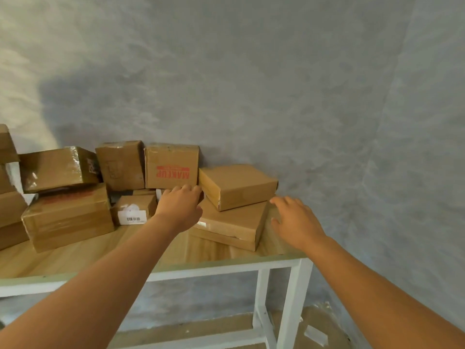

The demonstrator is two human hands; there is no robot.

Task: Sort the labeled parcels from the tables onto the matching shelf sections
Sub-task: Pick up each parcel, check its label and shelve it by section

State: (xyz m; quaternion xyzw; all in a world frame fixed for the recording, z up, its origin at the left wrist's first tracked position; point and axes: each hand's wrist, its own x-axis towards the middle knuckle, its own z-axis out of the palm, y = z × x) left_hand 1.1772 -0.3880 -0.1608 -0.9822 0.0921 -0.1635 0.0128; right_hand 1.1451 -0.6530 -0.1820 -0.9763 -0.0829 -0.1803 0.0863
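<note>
Several brown cardboard parcels lie on a wooden table with a white frame. At the right end a flat parcel carries a smaller parcel tilted on top of it. My left hand reaches to the left side of this pair, fingers relaxed, fingertips at the small parcel's left edge. My right hand hovers open beside the flat parcel's right edge and holds nothing. Behind my left hand stands a parcel with a red upside-down "MAKEUP" print.
More parcels crowd the table's left: a big taped box, a small one with a white barcode label, and others stacked behind. A grey wall stands close behind the table. The table's right edge lies just past my right hand.
</note>
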